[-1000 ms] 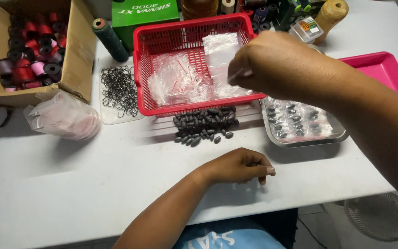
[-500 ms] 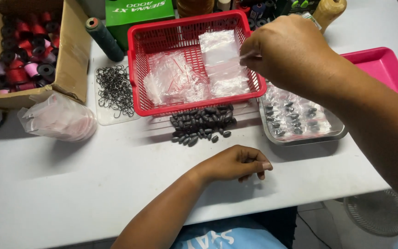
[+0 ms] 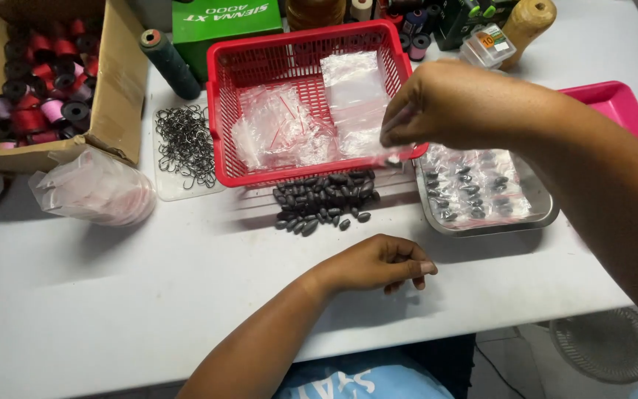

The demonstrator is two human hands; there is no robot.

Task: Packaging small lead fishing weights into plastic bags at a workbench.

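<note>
Over red mesh basket (image 3: 223, 118) right hand (image 3: 455, 103) pinches crinkly clear bag (image 3: 359, 103); left hand (image 3: 378, 264) curled.

Green box (image 3: 219, 22) behind red basket (image 3: 223, 96), clear bags (image 3: 282, 133) inside

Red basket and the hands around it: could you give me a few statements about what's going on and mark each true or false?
1. The right hand pinches a clear plastic bag at the red basket. True.
2. The left hand holds a thread spool. False: it rests loosely closed on the white table, no spool in it.
3. Dark oval weights lie piled in front of the basket. True.
4. The metal tray is inside the basket. False: it sits on the table beside it.
</note>
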